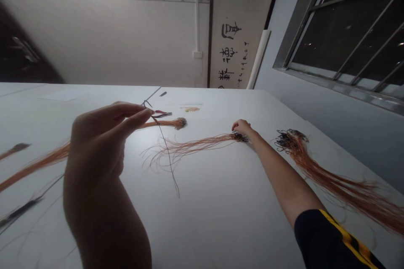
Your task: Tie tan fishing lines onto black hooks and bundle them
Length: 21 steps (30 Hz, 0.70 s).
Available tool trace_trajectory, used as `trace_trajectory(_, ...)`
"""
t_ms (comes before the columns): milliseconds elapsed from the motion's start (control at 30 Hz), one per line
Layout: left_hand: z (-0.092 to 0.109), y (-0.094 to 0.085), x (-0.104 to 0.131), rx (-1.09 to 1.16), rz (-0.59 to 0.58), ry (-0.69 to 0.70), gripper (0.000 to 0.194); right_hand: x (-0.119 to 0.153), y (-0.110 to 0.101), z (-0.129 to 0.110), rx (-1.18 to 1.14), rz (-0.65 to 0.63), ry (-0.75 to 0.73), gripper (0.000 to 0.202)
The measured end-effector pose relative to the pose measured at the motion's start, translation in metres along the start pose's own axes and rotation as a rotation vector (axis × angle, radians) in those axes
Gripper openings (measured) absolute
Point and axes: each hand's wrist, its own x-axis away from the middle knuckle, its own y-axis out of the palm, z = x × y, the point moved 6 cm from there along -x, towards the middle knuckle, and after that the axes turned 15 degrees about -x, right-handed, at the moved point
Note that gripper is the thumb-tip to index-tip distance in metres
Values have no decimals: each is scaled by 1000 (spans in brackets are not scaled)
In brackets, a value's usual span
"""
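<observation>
My left hand is raised at the left, thumb and forefinger pinched on a dark fish hook. A thin line hangs from those fingertips across the view of the white table. Farther right, my right hand reaches down with curled fingers at the hook end of a fish-hook bundle. What its fingertips hold, if anything, is too small to make out. Loose orange-brown lines fan out leftward from that bundle.
Another hook bundle with long orange lines lies at the right. Beyond my left hand lie a bound bundle and red-handled pliers. More strands run along the left of the white table. A barred window is at upper right.
</observation>
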Motion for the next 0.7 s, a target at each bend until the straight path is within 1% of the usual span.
trace_trajectory(100, 1, 2, 2, 36, 39, -34, 9, 5, 3, -2, -39, -23, -32, 30)
trace_trajectory(200, 3, 4, 3, 33, 30, -40, 9, 13, 0, 1, -110, -12, -64, 30)
trace_trajectory(300, 5, 5, 4, 62, 36, -45, 10, 23, -13, -2, -221, 31, -114, 29)
trace_trajectory(367, 5, 6, 5, 105, 73, -27, 8, 32, -26, -14, -326, 74, -183, 27)
trace_trajectory(433, 4, 8, 4, 144, 99, 18, 8, 45, -39, -39, -464, 129, -293, 25)
trace_trajectory(467, 3, 12, 3, 160, 88, 43, 8, 55, -45, -55, -547, 159, -360, 23)
trace_trajectory(533, 0, 21, 0, 177, 20, 81, 6, 84, -50, -92, -736, 211, -502, 20)
trace_trajectory(567, -2, 27, -1, 177, -30, 88, 5, 103, -50, -111, -837, 211, -574, 19)
trace_trajectory(600, -4, 33, -2, 181, -75, 88, 5, 124, -47, -129, -928, 179, -638, 19)
trace_trajectory(633, -5, 39, -3, 190, -118, 82, 6, 146, -42, -146, -1007, 119, -694, 18)
trace_trajectory(700, -8, 48, -2, 213, -179, 63, 7, 187, -29, -172, -1120, -28, -762, 15)
